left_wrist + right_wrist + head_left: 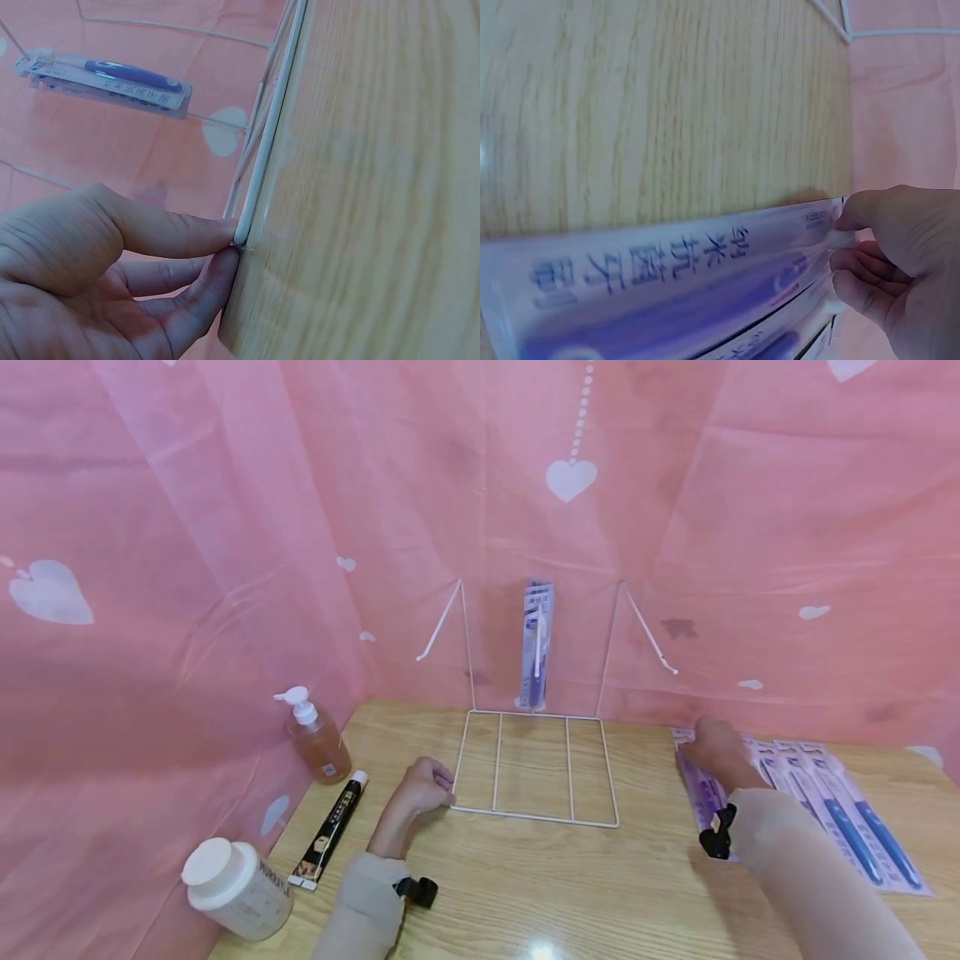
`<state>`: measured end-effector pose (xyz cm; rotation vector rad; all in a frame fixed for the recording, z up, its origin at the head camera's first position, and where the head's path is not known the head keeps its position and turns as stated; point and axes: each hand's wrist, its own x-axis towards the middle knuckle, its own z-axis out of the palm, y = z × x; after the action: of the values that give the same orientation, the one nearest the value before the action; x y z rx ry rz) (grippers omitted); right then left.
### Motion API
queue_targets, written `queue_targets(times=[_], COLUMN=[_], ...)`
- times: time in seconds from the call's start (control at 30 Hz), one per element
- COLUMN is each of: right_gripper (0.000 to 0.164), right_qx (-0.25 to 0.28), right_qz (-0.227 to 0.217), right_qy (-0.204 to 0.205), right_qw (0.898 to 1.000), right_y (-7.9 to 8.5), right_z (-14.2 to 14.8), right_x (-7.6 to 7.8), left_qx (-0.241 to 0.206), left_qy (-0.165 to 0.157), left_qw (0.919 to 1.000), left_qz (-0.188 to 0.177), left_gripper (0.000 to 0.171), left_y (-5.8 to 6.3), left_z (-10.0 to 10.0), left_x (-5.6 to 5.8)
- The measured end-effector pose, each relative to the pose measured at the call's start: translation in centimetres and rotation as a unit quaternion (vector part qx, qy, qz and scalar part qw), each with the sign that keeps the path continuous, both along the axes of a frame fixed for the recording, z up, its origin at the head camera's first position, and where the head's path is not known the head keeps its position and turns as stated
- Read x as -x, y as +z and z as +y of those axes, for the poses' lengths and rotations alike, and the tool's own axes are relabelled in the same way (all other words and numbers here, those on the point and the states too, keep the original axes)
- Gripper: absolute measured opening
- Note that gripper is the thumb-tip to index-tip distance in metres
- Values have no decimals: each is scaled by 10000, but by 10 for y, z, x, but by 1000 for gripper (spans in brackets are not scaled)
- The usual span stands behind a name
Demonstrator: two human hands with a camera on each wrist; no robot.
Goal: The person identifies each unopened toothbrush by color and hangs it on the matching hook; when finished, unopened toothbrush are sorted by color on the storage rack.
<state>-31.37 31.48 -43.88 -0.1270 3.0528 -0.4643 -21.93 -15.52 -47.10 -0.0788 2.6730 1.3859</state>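
Note:
A white wire display rack (517,815) stands on the wooden table against the pink cloth. My left hand (424,785) is at its near left corner; in the left wrist view the thumb (176,234) and a forefinger pinch the wire there. Packaged toothbrushes (536,643) hang from the rack's middle hook, while the two outer hooks carry nothing. Over on the right, my right hand (722,752) pinches the far end of a purple packaged toothbrush (675,277), the leftmost of a row. Its thumb lies on the printed package and the other fingers curl beneath the end.
More packaged toothbrushes (870,827) with blue handles lie side by side at the right. On the left are a pump bottle (321,747), a black toothpaste tube (330,831) and a white tub (243,893). Pink heart-patterned cloth (750,527) rises behind the table.

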Motion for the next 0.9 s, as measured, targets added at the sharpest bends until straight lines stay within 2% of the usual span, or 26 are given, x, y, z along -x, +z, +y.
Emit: queue_targets(times=[0.17,0.23,0.37,0.47,0.53,0.67,0.9], right_gripper=[23,21,32,21,30,38,30], right_qx=[-39,75,331,334,282,231,300], right_qz=[127,327,817,990,1020,1229,1833], right_qy=[143,226,407,504,549,731,1036], right_qw=[9998,9992,9953,9932,9929,9894,9771], right_y=[2,5,14,23,28,41,64], right_z=[-3,-5,-10,-11,-13,-22,-51], right_x=[0,0,2,4,3,-2,-22], left_qx=[-12,-45,-47,14,25,18,-5], left_qy=[-3,-1,0,8,16,0,12], left_qw=[10000,10000,10000,10000,10000,10000,10000], left_qz=[-10,-16,-7,13,21,58,71], left_gripper=[27,28,27,27,27,28,29], left_y=[1,1,1,1,1,1,1], left_z=[2,2,2,2,1,2,2], left_x=[-1,-1,-1,-1,-1,-1,-1])
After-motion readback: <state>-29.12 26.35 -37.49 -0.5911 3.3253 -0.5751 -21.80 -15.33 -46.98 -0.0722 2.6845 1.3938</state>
